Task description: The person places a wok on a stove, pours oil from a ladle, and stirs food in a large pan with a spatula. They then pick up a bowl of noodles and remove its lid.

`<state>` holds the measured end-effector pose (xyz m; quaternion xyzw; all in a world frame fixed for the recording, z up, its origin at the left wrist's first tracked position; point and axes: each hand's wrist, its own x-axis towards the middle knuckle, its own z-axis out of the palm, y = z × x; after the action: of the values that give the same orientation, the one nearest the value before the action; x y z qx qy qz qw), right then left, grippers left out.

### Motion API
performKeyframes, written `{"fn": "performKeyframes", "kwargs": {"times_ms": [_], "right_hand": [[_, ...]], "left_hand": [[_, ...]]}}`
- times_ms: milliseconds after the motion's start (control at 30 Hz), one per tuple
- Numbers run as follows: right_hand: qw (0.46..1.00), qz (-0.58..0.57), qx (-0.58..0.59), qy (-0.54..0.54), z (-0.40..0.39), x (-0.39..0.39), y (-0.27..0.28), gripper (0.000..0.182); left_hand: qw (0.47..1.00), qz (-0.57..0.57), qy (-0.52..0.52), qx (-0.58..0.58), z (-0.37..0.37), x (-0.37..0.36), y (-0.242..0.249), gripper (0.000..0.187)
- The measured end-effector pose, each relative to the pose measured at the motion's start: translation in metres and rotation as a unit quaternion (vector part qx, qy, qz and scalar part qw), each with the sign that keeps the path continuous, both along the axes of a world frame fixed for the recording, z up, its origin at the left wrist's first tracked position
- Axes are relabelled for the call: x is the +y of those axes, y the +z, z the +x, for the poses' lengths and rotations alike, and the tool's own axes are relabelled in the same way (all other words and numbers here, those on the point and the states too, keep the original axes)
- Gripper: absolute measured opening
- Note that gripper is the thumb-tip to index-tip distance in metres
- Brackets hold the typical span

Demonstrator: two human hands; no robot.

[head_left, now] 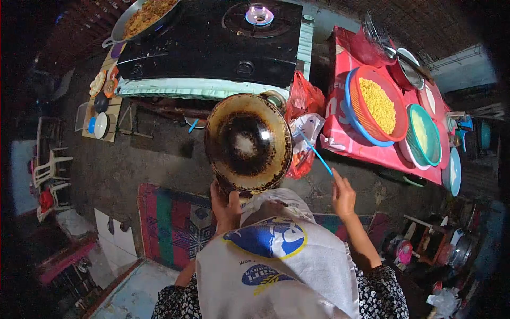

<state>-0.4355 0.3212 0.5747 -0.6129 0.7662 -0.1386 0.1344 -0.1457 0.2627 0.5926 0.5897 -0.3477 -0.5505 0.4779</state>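
Right hand [343, 198]: fingers drawn in together, pinching the near end of a skinny blue stick [317, 154]. Arm comes up out of a patterned sleeve [383, 292].
Blue stick: runs away from those fingers, up and to the left, long axis on a slant toward the right side of the wok [247, 138]. Far end crosses in front of a whitish plastic bag [313, 123], so honestly can't make out the tip, or whether it touches the wok.
Left hand [226, 207]: right at the wok's near edge, thumb standing apart from the fingers. The tips go out of sight by the rim, so I can't tell how tight that hold is.
Nearer hand: the left for the wok, easily. The right is off to the side, with the stick spanning most of the gap.
Wok: straight ahead of the person, between the hands and the stove [186, 61]. Round face turned up at them, scorched dark, pale patch in the middle.
Red bag [304, 95]: just past the wok's right rim.
Stove: beyond the wok, one burner [259, 15] lit, and a pan [116, 37] of browned food over at the left.
Table [340, 58]: off right, red cloth, with a red basket [402, 95] of yellow noodles [378, 106] beside a green basket [435, 135].
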Motion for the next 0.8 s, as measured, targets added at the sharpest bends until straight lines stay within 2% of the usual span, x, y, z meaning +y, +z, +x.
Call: {"fn": "performKeyframes", "kwargs": {"times_ms": [33,67,133,200,233,267,333,367,400,467,500,567,600,633,700,733,800], "right_hand": [[0.997,-0.029,-0.071,0.010,0.007,0.006,0.000,0.051],[0.988,-0.061,-0.141,0.022,0.014,0.011,0.001,0.051],[0.982,0.014,-0.088,0.168,0.026,0.020,0.014,0.054],[0.981,0.020,-0.043,0.188,0.034,0.023,0.008,0.060],[0.989,0.054,0.000,0.140,0.029,0.024,-0.007,0.061],[0.989,0.047,0.002,0.143,0.017,0.021,-0.019,0.061],[1.000,0.021,-0.019,0.002,0.006,0.008,-0.017,0.061],[0.996,0.073,-0.013,-0.042,0.000,0.005,-0.014,0.052],[0.996,0.075,-0.014,-0.043,0.000,0.001,-0.014,0.052],[0.993,-0.071,-0.067,-0.072,0.000,0.001,-0.016,0.041],[0.987,-0.124,-0.093,-0.030,0.005,0.001,-0.013,0.035],[0.992,-0.015,-0.116,0.057,0.021,0.011,0.000,0.036],[0.986,0.053,-0.108,0.113,0.026,0.014,0.003,0.036],[0.986,0.051,-0.107,0.114,0.032,0.011,0.003,0.036],[0.985,0.060,-0.007,0.160,0.041,0.006,0.003,0.036],[0.985,0.058,-0.007,0.162,0.039,0.003,-0.001,0.036],[0.997,-0.064,-0.049,0.021,0.028,-0.010,-0.014,0.036]], "left_hand": [[0.998,0.058,-0.006,0.021,0.002,-0.002,0.002,0.052],[0.998,0.053,-0.003,0.021,0.003,-0.001,-0.003,0.052],[0.999,-0.008,0.016,-0.033,0.006,0.002,-0.014,0.049],[1.000,-0.006,0.006,-0.001,0.010,0.002,-0.011,0.046],[0.999,0.006,-0.007,0.031,0.011,0.002,-0.009,0.044],[0.999,-0.001,-0.004,0.032,0.011,0.003,-0.009,0.044],[0.999,-0.024,0.023,0.018,0.009,0.006,-0.009,0.041],[0.999,-0.026,0.023,0.018,0.011,0.005,-0.009,0.041],[0.999,0.008,0.015,0.045,0.016,0.003,-0.007,0.043],[0.996,0.047,0.004,0.074,0.022,0.005,-0.007,0.044],[0.999,0.036,0.006,0.032,0.024,0.007,-0.008,0.045],[1.000,0.027,0.009,-0.011,0.022,0.007,-0.003,0.046],[0.997,0.070,0.041,0.011,0.017,0.002,0.008,0.047],[0.991,0.112,0.071,0.033,0.013,-0.001,0.014,0.049],[0.994,0.089,0.056,0.037,0.017,0.001,0.009,0.050],[0.996,0.068,0.040,0.037,0.020,0.002,0.007,0.051],[0.996,0.068,0.062,0.000,0.021,0.003,0.010,0.053]]}}
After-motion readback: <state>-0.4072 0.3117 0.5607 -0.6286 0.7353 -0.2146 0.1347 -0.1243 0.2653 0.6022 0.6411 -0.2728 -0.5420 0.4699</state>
